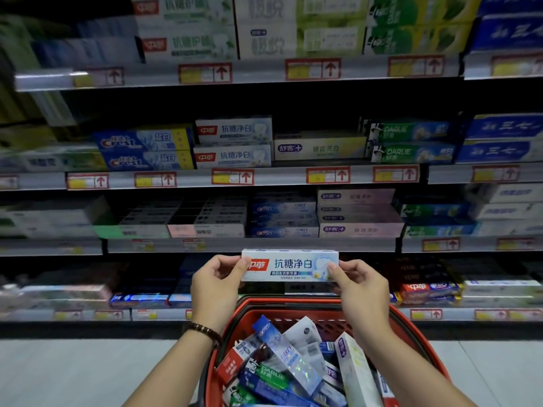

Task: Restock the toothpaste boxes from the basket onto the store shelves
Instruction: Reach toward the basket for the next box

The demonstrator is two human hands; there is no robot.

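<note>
Jumbled toothpaste boxes [291,362] filled the red basket [293,305] at bottom centre. Just above it, the left hand [217,286] and right hand [361,292] each pinched one end of a red-logo white toothpaste box [289,265]. It was held level and label-forward, probably for matching to the identical shelf boxes [233,143] at mid-frame.

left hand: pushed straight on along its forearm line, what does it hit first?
Likely the shelf rail just above the held toothpaste box, then the blue Crest boxes behind it. The left hand points up and forward that way; nothing shows between, though depth is unclear.
</note>
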